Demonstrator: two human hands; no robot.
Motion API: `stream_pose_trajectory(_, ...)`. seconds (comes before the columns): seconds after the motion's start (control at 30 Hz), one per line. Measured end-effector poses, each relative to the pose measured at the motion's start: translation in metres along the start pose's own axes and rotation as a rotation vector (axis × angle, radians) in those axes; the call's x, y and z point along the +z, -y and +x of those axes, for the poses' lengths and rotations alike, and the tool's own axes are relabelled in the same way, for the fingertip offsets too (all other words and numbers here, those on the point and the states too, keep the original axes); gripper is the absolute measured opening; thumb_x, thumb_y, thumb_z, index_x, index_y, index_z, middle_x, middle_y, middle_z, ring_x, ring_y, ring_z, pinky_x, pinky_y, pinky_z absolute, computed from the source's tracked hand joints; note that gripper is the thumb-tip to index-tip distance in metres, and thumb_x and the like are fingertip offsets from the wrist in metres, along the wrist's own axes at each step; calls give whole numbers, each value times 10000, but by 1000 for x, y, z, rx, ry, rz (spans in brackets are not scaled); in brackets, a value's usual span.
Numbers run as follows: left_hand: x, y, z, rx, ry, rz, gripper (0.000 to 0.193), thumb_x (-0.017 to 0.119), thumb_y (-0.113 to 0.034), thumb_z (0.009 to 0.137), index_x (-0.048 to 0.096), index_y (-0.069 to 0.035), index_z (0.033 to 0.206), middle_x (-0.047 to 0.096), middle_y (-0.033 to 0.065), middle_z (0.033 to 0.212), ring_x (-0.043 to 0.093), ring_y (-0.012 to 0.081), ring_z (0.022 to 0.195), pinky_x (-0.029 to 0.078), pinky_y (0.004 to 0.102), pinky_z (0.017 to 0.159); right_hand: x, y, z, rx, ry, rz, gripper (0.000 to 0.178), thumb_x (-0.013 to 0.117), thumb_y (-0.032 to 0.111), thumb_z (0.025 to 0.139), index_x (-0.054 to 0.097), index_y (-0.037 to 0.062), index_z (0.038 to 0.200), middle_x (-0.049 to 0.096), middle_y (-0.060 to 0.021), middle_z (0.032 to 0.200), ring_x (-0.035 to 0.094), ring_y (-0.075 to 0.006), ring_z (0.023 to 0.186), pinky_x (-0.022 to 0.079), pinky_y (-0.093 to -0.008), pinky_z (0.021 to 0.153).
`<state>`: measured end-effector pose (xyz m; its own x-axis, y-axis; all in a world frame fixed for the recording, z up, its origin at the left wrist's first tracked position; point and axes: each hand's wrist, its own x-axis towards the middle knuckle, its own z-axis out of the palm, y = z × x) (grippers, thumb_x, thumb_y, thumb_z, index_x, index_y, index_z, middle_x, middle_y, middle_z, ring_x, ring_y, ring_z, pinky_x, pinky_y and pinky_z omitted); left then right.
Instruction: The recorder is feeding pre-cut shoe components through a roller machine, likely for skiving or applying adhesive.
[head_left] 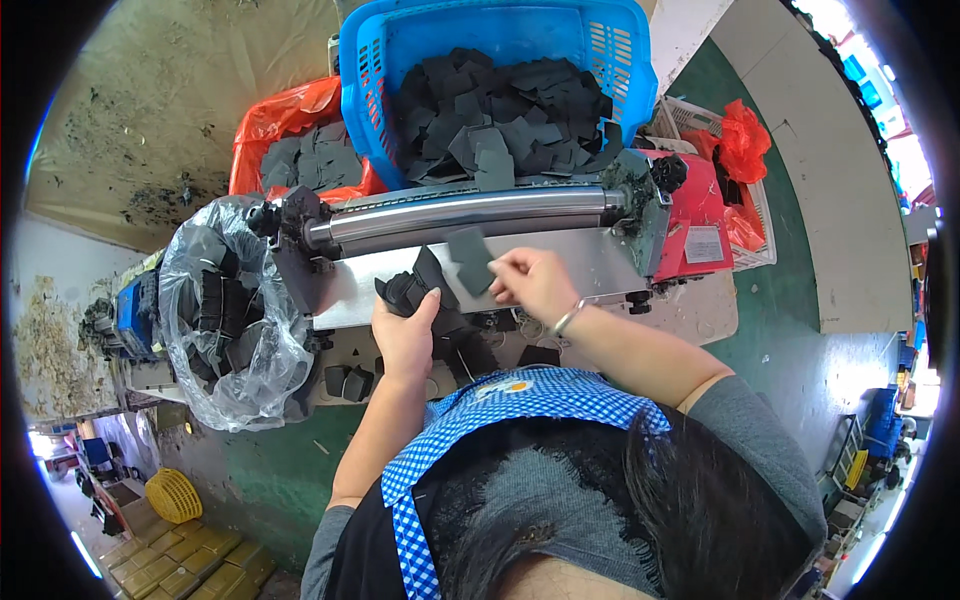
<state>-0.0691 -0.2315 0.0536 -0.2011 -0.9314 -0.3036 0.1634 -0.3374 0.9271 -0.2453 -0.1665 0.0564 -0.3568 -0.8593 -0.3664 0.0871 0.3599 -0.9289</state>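
Note:
My left hand (404,337) is wrapped round a bunch of black flat pieces (404,291), with one piece sticking up above the rest. To its right, my right hand (537,287) pinches a single black sheet piece (469,262) by its edge. Both hands are over the metal feed plate (590,262) of a roller machine. The shiny steel roller (460,217) runs crosswise just beyond the plate. One dark piece (493,166) lies at the back of the roller, against the pile behind it.
Behind the machine stands a blue basket (640,70) heaped with black pieces. A red-lined container (240,165) with similar pieces is beside it. At the left hangs a clear plastic bag (285,375) of black pieces. The red machine housing (697,215) and a white crate (765,245) are at right.

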Motion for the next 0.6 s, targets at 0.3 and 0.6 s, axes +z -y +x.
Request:
stream_pose_trajectory(0.3, 13, -17, -18, -16, 178, -106, 245, 695, 10, 756, 573, 12, 968, 629, 61, 905, 604, 114, 785, 501, 244, 713, 12, 14, -17, -499, 81, -222, 122, 709, 54, 748, 664, 15, 854, 651, -84, 901, 625, -145, 745, 500, -249, 705)
stream_pose_trajectory(0.6, 12, -19, -22, -58, 187, -79, 244, 688, 22, 757, 570, 13, 971, 627, 74, 907, 611, 129, 781, 514, 259, 702, 17, 23, -28, -181, 105, -20, 262, 767, 120, 701, 655, -12, 899, 675, -93, 833, 641, -141, 776, 511, -260, 714)
